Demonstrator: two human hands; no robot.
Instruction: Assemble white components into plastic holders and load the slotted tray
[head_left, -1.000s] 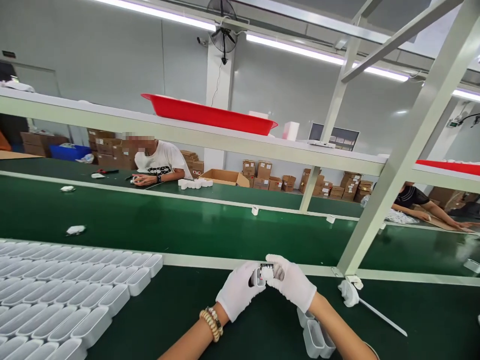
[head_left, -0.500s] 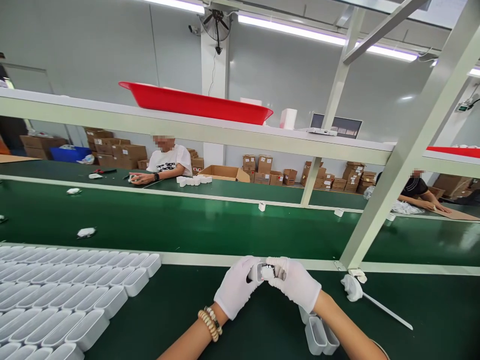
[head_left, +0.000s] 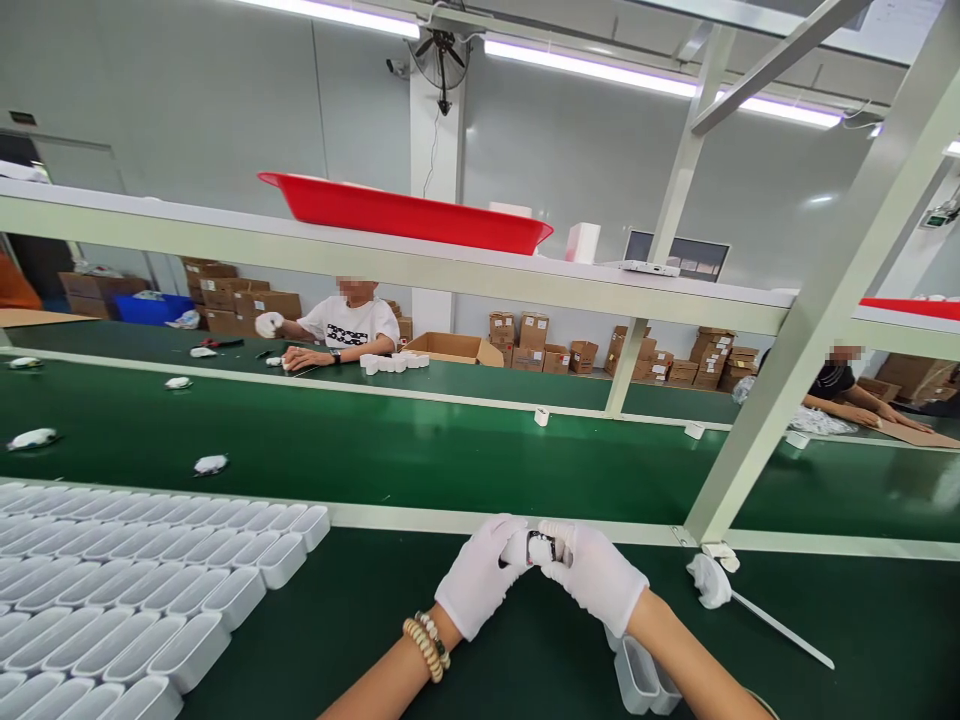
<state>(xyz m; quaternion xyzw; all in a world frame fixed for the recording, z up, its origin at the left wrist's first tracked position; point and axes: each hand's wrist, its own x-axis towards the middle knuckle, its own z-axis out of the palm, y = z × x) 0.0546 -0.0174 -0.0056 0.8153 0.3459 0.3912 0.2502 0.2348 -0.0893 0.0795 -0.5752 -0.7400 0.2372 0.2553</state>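
Both my hands wear white gloves and meet in front of me, above the near green table. My left hand [head_left: 482,577] is closed around a small white plastic cup [head_left: 516,549], its open end turned to the right. My right hand [head_left: 596,577] grips a small black-and-white part [head_left: 541,548] at the mouth of that cup. The fingers hide much of both pieces, and I cannot tell how deep the part sits inside. Under my right forearm stand a few white plastic cups [head_left: 637,672], partly covered by the arm.
Rows of white cups [head_left: 187,650] fill the left of the table. A white stick [head_left: 784,628] with a crumpled white wrap [head_left: 709,580] lies at right. Several white pieces [head_left: 211,465] ride the green belt [head_left: 420,450]. A slanted post [head_left: 799,290] rises at right. Co-workers sit across.
The black-and-white part and the cup have come closer together between my hands. White pieces on the belt have shifted right. The co-worker opposite has raised a gloved hand.
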